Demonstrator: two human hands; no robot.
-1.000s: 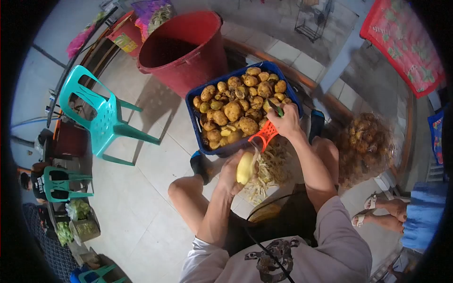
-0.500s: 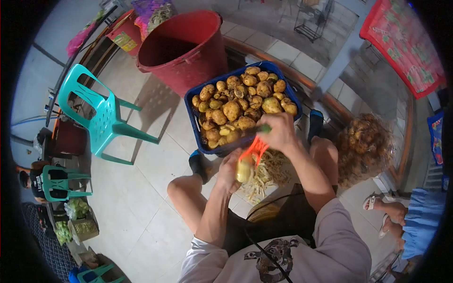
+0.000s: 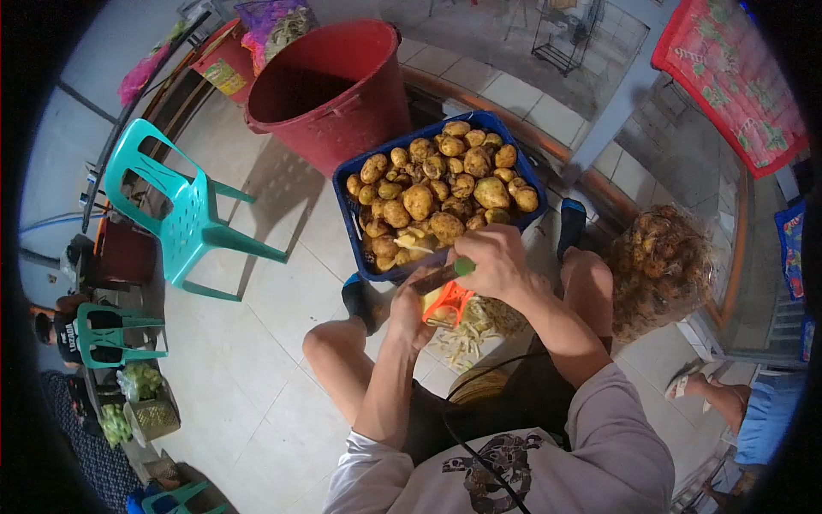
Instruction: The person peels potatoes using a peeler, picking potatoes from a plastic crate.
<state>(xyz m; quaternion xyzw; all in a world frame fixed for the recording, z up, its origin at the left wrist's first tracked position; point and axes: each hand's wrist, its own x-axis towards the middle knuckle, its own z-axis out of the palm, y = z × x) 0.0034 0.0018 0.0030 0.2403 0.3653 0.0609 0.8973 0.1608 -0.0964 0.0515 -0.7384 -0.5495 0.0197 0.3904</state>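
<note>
One chair (image 3: 187, 224) stands well to the left of the fingers of the left hand (image 3: 406, 313); the tub (image 3: 368, 111) is beyond them, also to the left. Those fingers are drawn in around a pale potato (image 3: 430, 298), which lies at their right side, towards the right hand (image 3: 495, 264). The left hand is the nearer one, in contact with it. Its long axis I cannot tell, as the fingers and the peeler (image 3: 460, 295) cover much of it. The right fingers are closed, with the peeler below them, over the potato, and a knife (image 3: 463, 266) whose blade points left across the left fingers; the exact grip seems partly hidden. Just beyond both sets of fingers is the crate (image 3: 351, 227), full of unpeeled potatoes (image 3: 418, 202); below the right fingers, peels (image 3: 467, 343) lie on the floor (image 3: 257, 368). Farther right of the right fingers sits a bag (image 3: 655, 265).
</note>
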